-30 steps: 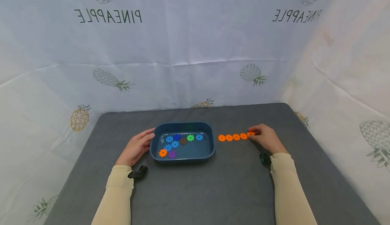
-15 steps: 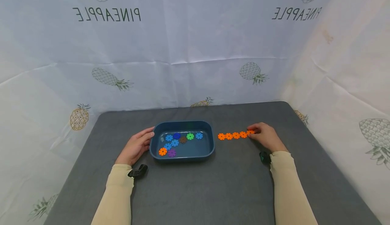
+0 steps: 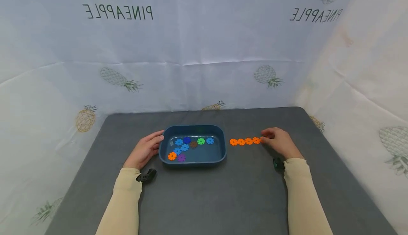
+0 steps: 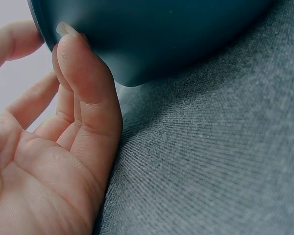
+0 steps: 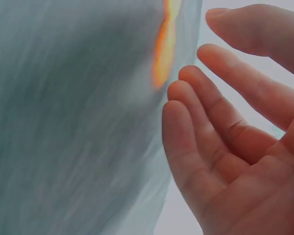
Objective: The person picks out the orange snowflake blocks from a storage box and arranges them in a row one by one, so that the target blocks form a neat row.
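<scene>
A dark blue tray (image 3: 192, 163) sits on the grey tabletop, with small notched plastic discs in several colours inside. The left hand (image 3: 146, 149) is at its left end; in the left wrist view its fingers (image 4: 83, 68) curl against the tray's outer wall while the thumb meets the rim. To the right of the tray runs a row of orange notched discs (image 3: 248, 141). By the right end of that row is the right hand (image 3: 278, 142), mostly covering the last disc. Its fingers (image 5: 179, 127) look relaxed and apart from the blurred orange row in the right wrist view.
Inside the tray lie light blue discs (image 3: 185, 147), a green disc (image 3: 200, 141), a brown disc (image 3: 193, 144), a purple disc (image 3: 181, 158) and an orange disc (image 3: 172, 156). A pineapple-print cloth (image 3: 223, 82) hangs behind and beside the table (image 3: 204, 199).
The right fingers were at the edge of the last orange disc, which showed more; now they cover most of it. The left hand stays at the tray. The head view shifted slightly.
</scene>
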Demonstrator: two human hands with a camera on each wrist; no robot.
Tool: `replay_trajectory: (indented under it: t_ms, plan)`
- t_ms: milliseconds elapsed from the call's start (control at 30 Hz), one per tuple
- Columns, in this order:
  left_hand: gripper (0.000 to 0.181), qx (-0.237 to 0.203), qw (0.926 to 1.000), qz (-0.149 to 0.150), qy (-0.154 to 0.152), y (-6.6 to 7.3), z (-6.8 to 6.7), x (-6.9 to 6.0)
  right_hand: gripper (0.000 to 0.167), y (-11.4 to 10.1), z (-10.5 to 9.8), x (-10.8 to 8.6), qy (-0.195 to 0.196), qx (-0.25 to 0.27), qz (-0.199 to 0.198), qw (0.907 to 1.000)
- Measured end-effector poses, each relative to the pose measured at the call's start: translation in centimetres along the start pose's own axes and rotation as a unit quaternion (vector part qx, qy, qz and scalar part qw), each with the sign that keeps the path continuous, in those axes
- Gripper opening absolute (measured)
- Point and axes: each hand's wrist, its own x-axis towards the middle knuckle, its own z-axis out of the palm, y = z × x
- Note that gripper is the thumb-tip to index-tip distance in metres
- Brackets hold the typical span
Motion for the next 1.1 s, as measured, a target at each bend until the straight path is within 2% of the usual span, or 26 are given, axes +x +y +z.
replay_trajectory:
  t_ms: [200, 333, 400, 533, 733, 800, 900, 1100]
  plan:
    - [0.071, -0.005, 1.0000, 0.000, -0.004, -0.1, 0.1, 0.1, 0.039, -5.0, 0.5, 1.4, 0.007, -0.026, -0.067, 0.9974]
    - [0.070, -0.013, 0.9999, -0.001, 0.006, 0.0, 0.1, 0.1, 0.036, -10.5, 0.8, 3.4, -0.017, -0.047, -0.122, 0.9912]
    - [0.070, -0.015, 0.9999, 0.000, 0.008, 0.1, 0.0, 0.0, 0.034, -13.5, 1.3, 4.4, -0.039, -0.066, -0.163, 0.9836]
    - [0.068, -0.018, 0.9998, 0.006, 0.002, 0.1, 0.0, 0.1, 0.033, -18.8, 3.6, 5.5, -0.095, -0.103, -0.243, 0.9600]
    - [0.066, -0.030, 0.9995, 0.007, 0.000, -0.4, 0.2, 0.3, 0.035, -24.6, 8.4, 6.1, -0.180, -0.177, -0.332, 0.9090]
    - [0.065, -0.033, 0.9994, 0.007, -0.001, -0.5, 0.2, 0.4, 0.036, -25.8, 9.8, 6.2, -0.201, -0.192, -0.349, 0.8949]
    - [0.062, -0.040, 0.9991, 0.009, -0.004, -0.5, 0.2, 0.4, 0.037, -27.1, 11.7, 6.3, -0.225, -0.211, -0.365, 0.8785]
    - [0.059, -0.051, 0.9985, 0.016, -0.009, -0.2, 0.0, 0.1, 0.037, -28.5, 14.2, 6.2, -0.237, -0.248, -0.388, 0.8556]
